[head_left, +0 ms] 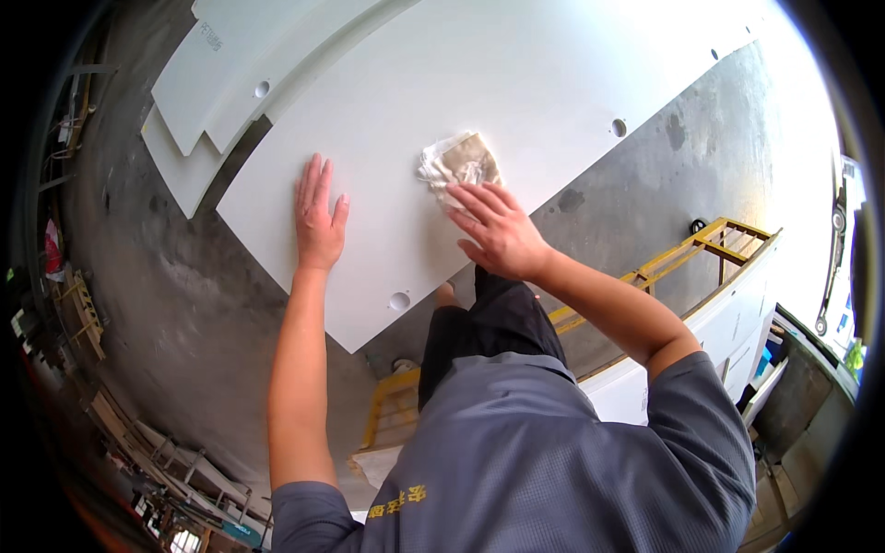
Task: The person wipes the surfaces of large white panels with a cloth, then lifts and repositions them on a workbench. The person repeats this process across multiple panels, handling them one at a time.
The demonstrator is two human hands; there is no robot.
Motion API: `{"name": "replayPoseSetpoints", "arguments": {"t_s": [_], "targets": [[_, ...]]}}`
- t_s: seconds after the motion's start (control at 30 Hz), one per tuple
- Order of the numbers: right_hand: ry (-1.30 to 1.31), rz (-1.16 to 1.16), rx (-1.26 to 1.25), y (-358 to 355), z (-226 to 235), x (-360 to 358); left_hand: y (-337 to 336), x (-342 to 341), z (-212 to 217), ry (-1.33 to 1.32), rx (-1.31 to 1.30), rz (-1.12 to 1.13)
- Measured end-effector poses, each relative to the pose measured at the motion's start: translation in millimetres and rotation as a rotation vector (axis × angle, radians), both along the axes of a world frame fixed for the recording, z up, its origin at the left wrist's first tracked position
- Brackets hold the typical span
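A large white panel (369, 249) with round holes lies in front of me. My left hand (319, 217) rests flat on its left part, fingers stretched out and holding nothing. Near the panel's right edge, a crumpled white and beige cloth (466, 158) lies on the surface. My right hand (498, 229) presses on the near side of this cloth, palm down. Its fingers are extended over the cloth rather than wrapped round it, and the thumb is out to the side. What lies beneath the fingertips is hidden.
More white panels (207, 88) are stacked at the far left. A yellow metal frame cart (687, 253) stands to the right, with white boards (728, 332) beside it. Grey concrete floor (166, 304) surrounds the panel. Timber pieces (83, 318) lie along the left edge.
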State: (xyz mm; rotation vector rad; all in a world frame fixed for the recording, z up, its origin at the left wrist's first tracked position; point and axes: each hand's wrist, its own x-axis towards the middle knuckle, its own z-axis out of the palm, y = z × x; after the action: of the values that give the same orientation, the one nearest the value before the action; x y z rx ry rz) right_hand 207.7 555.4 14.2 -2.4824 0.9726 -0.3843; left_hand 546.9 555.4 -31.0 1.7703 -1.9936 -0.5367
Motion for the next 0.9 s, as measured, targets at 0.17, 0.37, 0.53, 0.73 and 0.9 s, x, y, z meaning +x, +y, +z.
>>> {"name": "replayPoseSetpoints", "arguments": {"t_s": [0.17, 0.37, 0.53, 0.73, 0.9], "targets": [[0.206, -0.373, -0.2, -42, 2, 38, 130, 15, 12, 0.243, -0.081, 0.278], [0.403, -0.004, -0.061, 0, -43, 27, 292, 41, 7, 0.159, 0.012, 0.622], [0.501, -0.721, -0.192, -83, -67, -108, 365, 36, 9, 0.907, 0.381, 0.893], [0.458, 0.036, 0.033, 111, -24, 147, 310, 1, -16, 1.58, 0.45, 0.941], [0.347, 0.295, -0.063, 123, -29, 148, 277, -5, -25, 1.75, 0.455, 1.014]]}}
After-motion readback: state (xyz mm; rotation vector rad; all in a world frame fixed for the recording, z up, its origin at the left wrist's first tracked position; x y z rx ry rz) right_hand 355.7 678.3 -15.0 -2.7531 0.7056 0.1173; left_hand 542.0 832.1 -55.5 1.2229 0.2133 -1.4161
